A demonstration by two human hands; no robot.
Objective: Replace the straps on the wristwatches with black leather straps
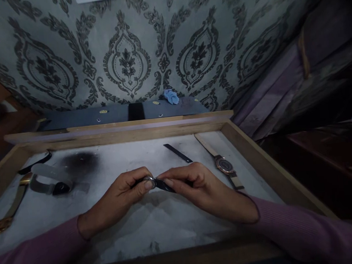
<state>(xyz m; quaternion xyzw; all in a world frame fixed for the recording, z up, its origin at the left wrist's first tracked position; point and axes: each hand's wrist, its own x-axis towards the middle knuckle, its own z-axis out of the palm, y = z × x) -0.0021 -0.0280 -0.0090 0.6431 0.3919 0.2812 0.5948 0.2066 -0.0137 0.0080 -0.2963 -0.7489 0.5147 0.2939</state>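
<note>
Between the thumb and fingers of my left hand (128,187) is a round silver watch case (150,181), held above the white board. My right hand (194,183) pinches a dark watch strap (164,185) whose end meets the edge of the case. Whether strap and case are joined there, I cannot tell. Behind my right hand a thin black blade-like strip (177,153) lies flat. To the right rests a wristwatch (225,165), back side up, its strap stretched out.
A smartwatch with a grey band (47,183), a gold-toned watch (15,203) and a black strap (36,162) lie at left. The wooden frame (250,163) rises around the board. Beyond it sit a dark phone-like rectangle (136,111) and a crumpled blue cloth (171,97).
</note>
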